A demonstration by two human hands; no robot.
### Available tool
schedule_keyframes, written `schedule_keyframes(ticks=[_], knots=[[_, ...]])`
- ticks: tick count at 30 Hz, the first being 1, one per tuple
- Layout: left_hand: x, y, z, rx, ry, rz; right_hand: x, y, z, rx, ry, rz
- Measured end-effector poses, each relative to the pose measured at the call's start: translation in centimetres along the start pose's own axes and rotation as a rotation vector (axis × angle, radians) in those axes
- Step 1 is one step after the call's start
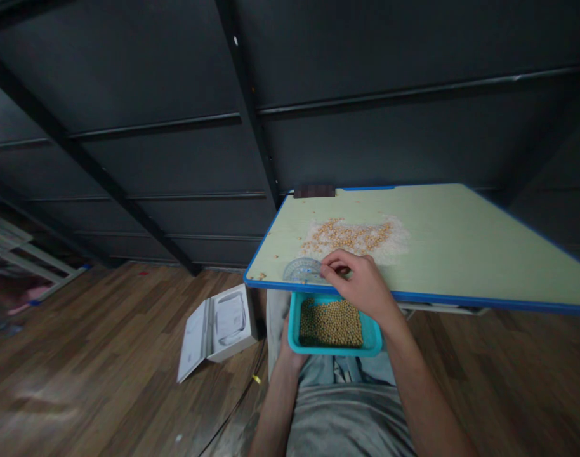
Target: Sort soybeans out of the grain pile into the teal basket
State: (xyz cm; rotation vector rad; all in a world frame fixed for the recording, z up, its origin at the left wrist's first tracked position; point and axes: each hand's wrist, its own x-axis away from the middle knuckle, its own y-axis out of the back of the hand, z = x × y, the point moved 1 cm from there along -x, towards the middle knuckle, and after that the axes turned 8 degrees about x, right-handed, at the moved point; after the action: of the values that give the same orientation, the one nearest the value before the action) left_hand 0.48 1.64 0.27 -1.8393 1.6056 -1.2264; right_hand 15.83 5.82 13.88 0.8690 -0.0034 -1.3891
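Observation:
My right hand [359, 276] pinches the right end of a clear plastic protractor [302, 270] at the near edge of the pale green table [461, 247]. Below that edge, my left hand [290, 343] grips the left side of a turquoise plastic tray [373, 343]; its fingers are mostly hidden under the tray. Many round, tan soybeans [330, 324] fill much of the tray. On the tabletop, orange-tan beans [349, 235] lie spread over a patch of white grains [397, 238]. A few stray beans [259, 277] sit by the left corner.
A dark panelled wall [176, 127] stands behind the table. On the wooden floor [128, 355] to the left lie an opened white box [230, 324] and a black cable [237, 406]. A white rack [23, 254] stands at the far left.

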Motion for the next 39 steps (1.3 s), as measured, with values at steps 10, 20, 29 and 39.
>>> schedule_keyframes(ticks=[10,20,29,39], knots=[[-0.1,0.49,0.38,0.036,0.037,0.001,0.03,0.01,-0.07,-0.037,0.003,0.018],[0.26,-0.29,-0.06,0.031,0.091,-0.076,0.05,0.04,0.01,-0.07,-0.003,0.036],[0.29,-0.38,-0.06,0.021,0.042,-0.047,0.03,-0.01,0.03,-0.096,0.002,0.031],[0.27,-0.13,0.06,0.028,0.06,-0.049,-0.07,-0.22,-0.37,-0.023,0.012,0.019]])
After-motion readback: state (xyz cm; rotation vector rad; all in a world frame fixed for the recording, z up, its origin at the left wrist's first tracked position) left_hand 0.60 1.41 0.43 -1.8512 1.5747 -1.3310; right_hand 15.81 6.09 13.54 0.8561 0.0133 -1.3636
